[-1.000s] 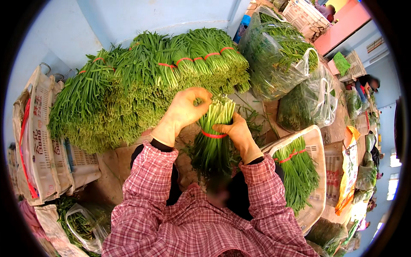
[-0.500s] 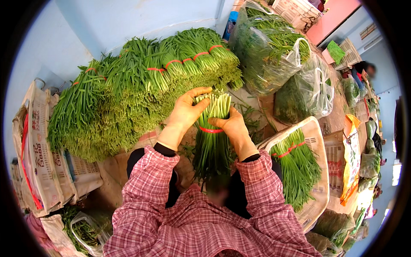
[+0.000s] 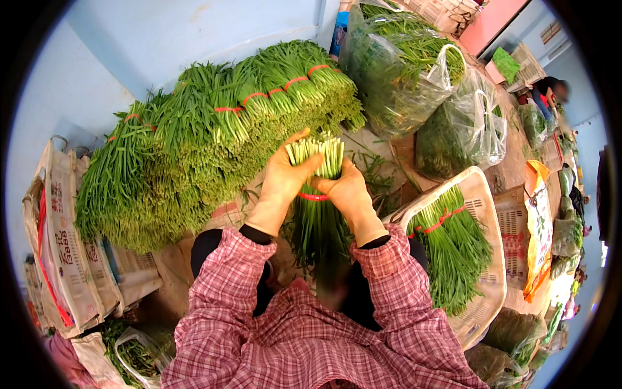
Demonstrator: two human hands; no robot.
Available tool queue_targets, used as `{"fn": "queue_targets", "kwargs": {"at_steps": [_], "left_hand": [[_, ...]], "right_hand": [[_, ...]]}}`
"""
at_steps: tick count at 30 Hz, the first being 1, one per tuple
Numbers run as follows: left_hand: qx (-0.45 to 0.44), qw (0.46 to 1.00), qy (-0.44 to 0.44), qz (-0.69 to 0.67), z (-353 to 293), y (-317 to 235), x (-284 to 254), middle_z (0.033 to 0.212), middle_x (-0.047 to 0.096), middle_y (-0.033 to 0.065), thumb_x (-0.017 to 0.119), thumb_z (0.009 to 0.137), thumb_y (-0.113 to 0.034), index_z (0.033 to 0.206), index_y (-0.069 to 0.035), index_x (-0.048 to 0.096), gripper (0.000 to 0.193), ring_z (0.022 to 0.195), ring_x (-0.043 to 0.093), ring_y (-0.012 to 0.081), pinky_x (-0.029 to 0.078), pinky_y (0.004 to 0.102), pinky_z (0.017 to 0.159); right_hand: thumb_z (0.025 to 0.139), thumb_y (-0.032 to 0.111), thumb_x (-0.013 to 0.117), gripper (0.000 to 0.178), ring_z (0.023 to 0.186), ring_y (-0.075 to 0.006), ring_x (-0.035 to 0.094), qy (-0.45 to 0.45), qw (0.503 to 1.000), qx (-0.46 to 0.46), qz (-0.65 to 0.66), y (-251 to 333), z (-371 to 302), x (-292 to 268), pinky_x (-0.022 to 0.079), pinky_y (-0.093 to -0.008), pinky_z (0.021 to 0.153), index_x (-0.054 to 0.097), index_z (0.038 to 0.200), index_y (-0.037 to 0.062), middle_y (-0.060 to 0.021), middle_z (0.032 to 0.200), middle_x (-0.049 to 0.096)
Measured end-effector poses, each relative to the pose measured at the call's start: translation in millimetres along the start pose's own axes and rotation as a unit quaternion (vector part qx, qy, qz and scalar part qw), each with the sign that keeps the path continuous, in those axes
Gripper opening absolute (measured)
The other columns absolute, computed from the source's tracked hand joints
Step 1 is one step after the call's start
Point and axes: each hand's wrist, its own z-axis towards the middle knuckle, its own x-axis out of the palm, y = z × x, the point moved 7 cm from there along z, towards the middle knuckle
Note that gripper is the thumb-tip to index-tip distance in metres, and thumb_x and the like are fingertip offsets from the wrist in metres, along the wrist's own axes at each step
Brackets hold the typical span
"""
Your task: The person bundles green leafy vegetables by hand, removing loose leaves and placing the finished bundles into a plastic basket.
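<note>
Pale blue walls (image 3: 194,29) rise behind the pile of leafy green bundles (image 3: 220,146), which stands on a brownish floor (image 3: 173,275), with loose leaves (image 3: 373,167) scattered to the right of the pile's near side. Red bands (image 3: 227,109) cinch several bundles along the pile's top, their cut stems facing you. Just in front of the pile, on your side of its right half, is the held bundle (image 3: 311,223), its pale stem ends uppermost and its darker leaves hanging toward your lap; a red loop (image 3: 313,197) circles it partway down. Your left hand (image 3: 284,180), the closer of your two to the pile, has its grip narrowed around the left of those stems, thumb across their front above the loop. Your right hand (image 3: 352,196) has its grip closed on the opposite side, thumb beside the loop; its other fingers are mostly hidden. To the right of the pile and nearer you, a pale crate (image 3: 494,275) holds a banded bunch (image 3: 450,253). Beside the pile's far right end stands a large clear bag (image 3: 402,81) stuffed with greens, and a second clear bag (image 3: 457,133) sits farther right of the pile. Well to the pile's right is a yellow and orange sack (image 3: 538,227). Left of the pile are pale plastic crates (image 3: 74,259).
</note>
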Motion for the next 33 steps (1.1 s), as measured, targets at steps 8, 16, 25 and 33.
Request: {"fn": "queue_targets", "kwargs": {"at_steps": [8, 16, 25, 33], "left_hand": [[-0.001, 0.999, -0.047, -0.010, 6.9, 3.2, -16.2, 0.111, 0.068, 0.0069, 0.062, 0.096, -0.012, 0.131, -0.001, 0.055, 0.038, 0.096, 0.063, 0.0147, 0.051, 0.0283, 0.089], [-0.016, 0.988, 0.147, -0.038, -8.8, -1.7, -5.6, 0.134, 0.059, 0.0103, 0.077, 0.085, -0.039, 0.141, -0.001, 0.044, 0.075, 0.121, 0.056, 0.0248, 0.040, 0.0350, 0.108], [-0.057, 0.998, -0.007, -0.028, 12.5, -41.9, -59.5, 0.116, 0.067, 0.0094, 0.081, 0.079, -0.016, 0.128, 0.001, 0.056, 0.058, 0.103, 0.064, 0.0204, 0.049, 0.0350, 0.096], [-0.202, 0.977, 0.020, -0.064, 16.3, -24.2, -69.1, 0.130, 0.061, 0.0068, 0.082, 0.075, -0.004, 0.143, -0.002, 0.043, 0.078, 0.120, 0.057, 0.0189, 0.043, 0.0335, 0.105]], "right_hand": [[0.074, 0.016, 0.080, 0.058, 0.099, -0.0210, 0.068, -0.007, 1.000, 0.012, -0.003, 3.0, -2.0, -2.5, 0.052, -0.0326, 0.086, 0.057, 0.123, -0.0027, -0.0133, 0.110, 0.070], [0.075, 0.012, 0.082, 0.052, 0.097, -0.0178, 0.064, 0.025, 0.998, -0.006, 0.050, 21.1, 4.2, -3.1, 0.050, -0.0323, 0.089, 0.061, 0.120, -0.0030, -0.0118, 0.110, 0.070], [0.087, 0.028, 0.067, 0.032, 0.084, -0.0190, 0.069, 0.052, 0.977, -0.013, -0.207, -60.0, 176.3, -78.0, 0.053, -0.0326, 0.077, 0.071, 0.104, 0.0004, -0.0129, 0.090, 0.073], [0.092, 0.027, 0.054, 0.026, 0.082, -0.0304, 0.072, 0.135, 0.755, -0.007, -0.642, -346.1, 195.7, -35.4, 0.056, -0.0431, 0.067, 0.073, 0.093, 0.0095, -0.0164, 0.087, 0.072]]}}
